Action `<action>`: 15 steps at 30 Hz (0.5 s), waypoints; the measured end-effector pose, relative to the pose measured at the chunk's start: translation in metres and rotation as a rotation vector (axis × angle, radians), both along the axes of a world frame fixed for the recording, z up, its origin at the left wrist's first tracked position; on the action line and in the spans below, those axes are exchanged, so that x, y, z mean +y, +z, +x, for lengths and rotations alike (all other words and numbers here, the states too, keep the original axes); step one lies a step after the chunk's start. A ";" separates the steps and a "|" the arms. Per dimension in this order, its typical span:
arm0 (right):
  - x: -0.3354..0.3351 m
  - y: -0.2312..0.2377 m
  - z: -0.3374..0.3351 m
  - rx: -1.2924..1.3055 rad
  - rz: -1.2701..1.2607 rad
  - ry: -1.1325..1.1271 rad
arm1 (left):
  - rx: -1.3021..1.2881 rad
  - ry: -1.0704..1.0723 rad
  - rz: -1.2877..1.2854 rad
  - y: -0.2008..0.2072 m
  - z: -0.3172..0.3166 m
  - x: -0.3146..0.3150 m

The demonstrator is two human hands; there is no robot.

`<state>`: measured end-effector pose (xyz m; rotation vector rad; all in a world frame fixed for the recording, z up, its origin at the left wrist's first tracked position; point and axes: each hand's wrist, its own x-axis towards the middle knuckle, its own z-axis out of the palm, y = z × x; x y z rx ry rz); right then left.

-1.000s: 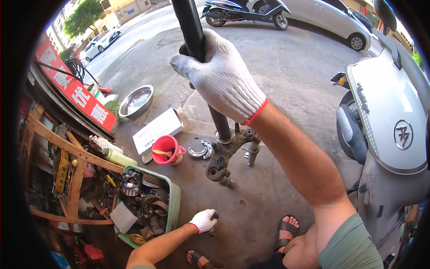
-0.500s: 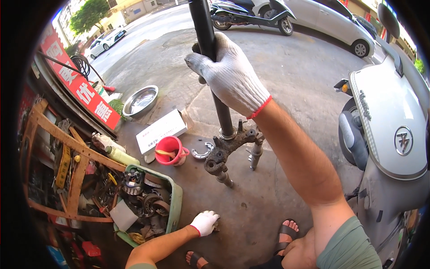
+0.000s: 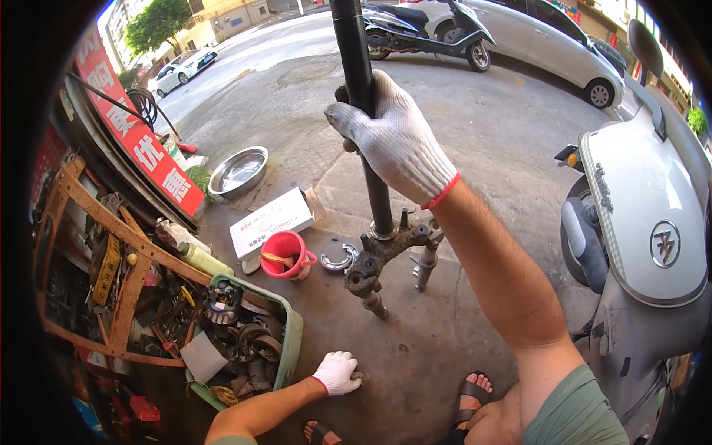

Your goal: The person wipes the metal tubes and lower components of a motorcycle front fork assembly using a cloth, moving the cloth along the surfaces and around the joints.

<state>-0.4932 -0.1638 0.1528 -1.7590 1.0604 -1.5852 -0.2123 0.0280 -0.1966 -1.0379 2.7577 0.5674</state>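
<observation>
My right hand, in a white knit glove with a red cuff, is wrapped round a long black pipe. The pipe rises from the crown of a rusty, dirty front fork with two legs standing on the ground. A bright metal ring sits where the pipe meets the crown. Lower down, my left hand, in a matching glove, has its fingers curled near the ground beside a green bin. Something dark shows at its fingertips, too small to name.
The green bin of used parts and a rusty rack stand at left. Beyond lie a red bucket, brake shoes, a white box and a metal basin. A silver scooter stands close at right.
My right hand and the pipe appear a little lower and further right, partly because the whole view has shifted. The left hand stays low, and the right keeps its grip.
</observation>
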 end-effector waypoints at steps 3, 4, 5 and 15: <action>-0.001 -0.002 0.001 0.007 0.003 0.008 | 0.057 0.380 0.385 0.004 -0.012 -0.009; -0.001 -0.002 0.000 0.015 0.033 0.021 | 0.115 0.460 0.449 0.007 -0.012 -0.012; 0.000 -0.004 -0.005 0.035 0.064 0.020 | 0.167 0.509 0.546 0.037 -0.028 -0.021; -0.007 -0.014 0.001 0.014 0.076 0.044 | 0.826 0.693 0.561 0.095 -0.016 -0.073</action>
